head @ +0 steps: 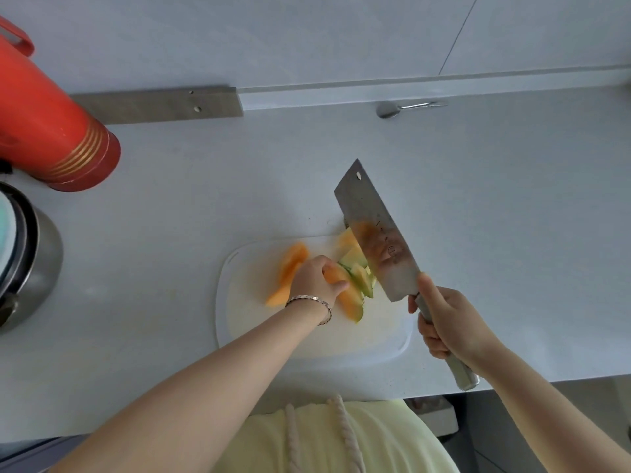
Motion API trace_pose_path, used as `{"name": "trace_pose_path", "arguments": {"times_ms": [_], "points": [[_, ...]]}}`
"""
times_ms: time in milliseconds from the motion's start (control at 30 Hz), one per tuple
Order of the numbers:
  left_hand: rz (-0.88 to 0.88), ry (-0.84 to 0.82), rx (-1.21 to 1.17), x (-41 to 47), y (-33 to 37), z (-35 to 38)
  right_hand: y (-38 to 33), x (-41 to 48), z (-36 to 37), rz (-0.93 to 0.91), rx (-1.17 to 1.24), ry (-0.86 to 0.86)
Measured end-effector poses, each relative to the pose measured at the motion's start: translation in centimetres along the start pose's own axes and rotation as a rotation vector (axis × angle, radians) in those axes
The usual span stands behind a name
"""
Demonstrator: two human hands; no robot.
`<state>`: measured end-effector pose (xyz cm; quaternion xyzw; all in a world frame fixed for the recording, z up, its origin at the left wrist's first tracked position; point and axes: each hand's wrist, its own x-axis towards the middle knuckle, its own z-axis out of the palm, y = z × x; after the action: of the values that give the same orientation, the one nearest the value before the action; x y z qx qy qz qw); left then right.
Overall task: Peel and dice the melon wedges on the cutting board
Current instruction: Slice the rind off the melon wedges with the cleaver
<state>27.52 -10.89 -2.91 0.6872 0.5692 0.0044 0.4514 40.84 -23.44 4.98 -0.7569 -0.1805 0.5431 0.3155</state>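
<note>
Fingers [338, 286] curled, held the left hand [316, 278] on an orange, green-rinded melon wedge [351, 302] upon the white plastic cutting board [307, 339]. Clamped the right hand [450, 326] round the broad steel cleaver [372, 230] by its handle (tilted, beside green peel pieces [356, 264]).

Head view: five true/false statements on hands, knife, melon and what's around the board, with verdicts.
1. The right hand grips the knife by its handle. True.
2. The left hand lies flat on the bare counter. False: it holds a melon wedge on the cutting board.
3. Every melon piece is already peeled. False: green rind shows on several pieces.
4. A spoon lies on the counter beyond the board. True.
5. The red flask stands to the right of the board. False: it stands far to the left.
</note>
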Motion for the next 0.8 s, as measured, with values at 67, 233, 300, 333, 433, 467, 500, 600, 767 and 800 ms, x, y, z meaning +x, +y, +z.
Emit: {"name": "trace_pose_path", "arguments": {"times_ms": [67,233,300,333,433,467,500,600,767,800], "points": [[-0.005,0.004,-0.007,-0.1,0.0,0.0,-0.3,-0.2,-0.4,-0.005,-0.062,0.006],[-0.021,0.014,-0.014,-0.1,0.0,0.0,0.6,-0.3,0.3,0.039,-0.249,-0.029],[-0.025,0.020,-0.023,-0.2,0.1,0.1,1.2,-0.3,0.8,0.044,-0.289,-0.031],[-0.028,0.022,-0.027,-0.2,0.1,0.1,1.3,-0.3,0.9,0.039,-0.302,-0.024],[-0.031,0.031,-0.040,-0.2,0.0,0.2,1.2,-0.6,0.7,0.021,-0.299,-0.002],[-0.033,0.034,-0.045,-0.2,0.0,0.2,1.1,-0.8,0.6,0.016,-0.284,-0.001],[-0.036,0.036,-0.049,-0.2,0.0,0.2,1.0,-1.0,0.5,0.012,-0.264,-0.004],[-0.035,0.037,-0.033,-0.3,0.1,0.2,0.7,-1.6,0.2,0.010,-0.216,-0.027],[-0.075,0.039,-0.098,-0.6,0.5,0.2,0.9,-1.6,0.6,0.022,-0.243,-0.041],[-0.090,0.037,-0.129,-0.7,0.5,0.1,1.0,-1.6,0.7,0.023,-0.246,-0.042]]}}
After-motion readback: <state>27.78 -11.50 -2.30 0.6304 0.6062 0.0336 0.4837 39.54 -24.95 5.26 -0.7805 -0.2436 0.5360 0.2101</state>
